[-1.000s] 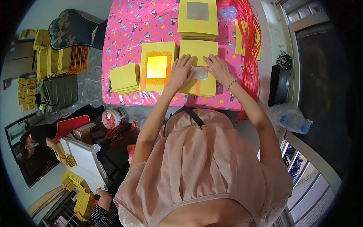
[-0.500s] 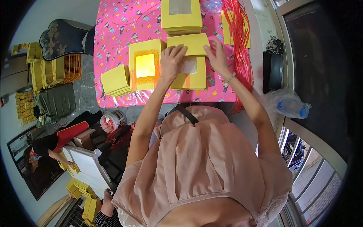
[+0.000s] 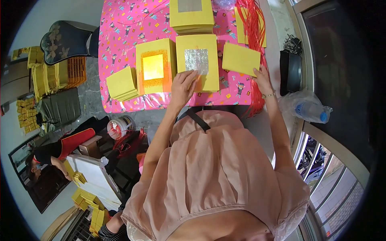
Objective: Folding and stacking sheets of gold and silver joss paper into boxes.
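A stack of yellow paper (image 3: 207, 82) with a silver foil square on top lies in front of me on the table. My left hand (image 3: 184, 87) rests on its left lower part, fingers laid over the sheet and gripping nothing. To the right, a folded yellow paper (image 3: 241, 59) is pinched at its near right corner by my right hand (image 3: 263, 81). Left of the silver-square stack is another stack of yellow paper (image 3: 153, 87) with a gold square and an orange border. Folded yellow papers (image 3: 122, 83) lie overlapped at the table's left edge.
The table has a pink patterned cover (image 3: 132, 24). Farther back is a taller yellow paper stack (image 3: 191, 20). Red strings (image 3: 254, 24) hang over the right side. A chair (image 3: 66, 42) stands at left; a co-worker (image 3: 60, 154) handles yellow paper at a white table (image 3: 94, 172).
My right hand has moved right and nearer with the folded yellow paper, baring the silver square. My left hand has let go of the fold and come down onto the stack.
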The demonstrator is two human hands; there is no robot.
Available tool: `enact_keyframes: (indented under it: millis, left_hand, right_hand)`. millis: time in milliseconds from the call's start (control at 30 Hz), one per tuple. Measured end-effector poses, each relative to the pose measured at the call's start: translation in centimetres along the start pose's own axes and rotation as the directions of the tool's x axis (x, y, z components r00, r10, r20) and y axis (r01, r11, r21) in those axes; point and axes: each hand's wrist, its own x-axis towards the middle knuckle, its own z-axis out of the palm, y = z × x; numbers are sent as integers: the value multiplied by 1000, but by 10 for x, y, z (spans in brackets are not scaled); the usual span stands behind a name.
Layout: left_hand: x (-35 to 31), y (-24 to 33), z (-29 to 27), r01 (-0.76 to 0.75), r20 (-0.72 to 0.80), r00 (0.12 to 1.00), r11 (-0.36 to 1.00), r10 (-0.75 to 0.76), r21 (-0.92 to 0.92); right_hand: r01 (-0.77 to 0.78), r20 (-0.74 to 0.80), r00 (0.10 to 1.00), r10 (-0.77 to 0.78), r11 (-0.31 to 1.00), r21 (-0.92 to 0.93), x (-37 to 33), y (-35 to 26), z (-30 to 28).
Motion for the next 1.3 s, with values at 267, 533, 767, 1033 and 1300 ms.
enact_keyframes:
  millis: [267,533,767,1033,1300]
  left_hand:
    - [-7,6,-6,7,178,984,1000,-4,-16]
    - [-21,-8,-5,68,237,969,997,-75,38]
    - [-16,-9,-6,50,251,967,999,-53,22]
    - [-16,-9,-8,68,266,961,997,-73,28]
    - [-14,-15,-15,104,282,955,994,-89,-40]
  right_hand:
    - [204,-91,961,-262,889,-411,22,75,-4]
    - [275,157,805,-572,126,-953,-28,2,47]
    - [753,633,649,-421,236,-615,-83,-37,122]
    - [838,777,532,-336,75,-541,-79,-23,144]
    - [818,757,575,-310,259,-514,-68,-33,144]
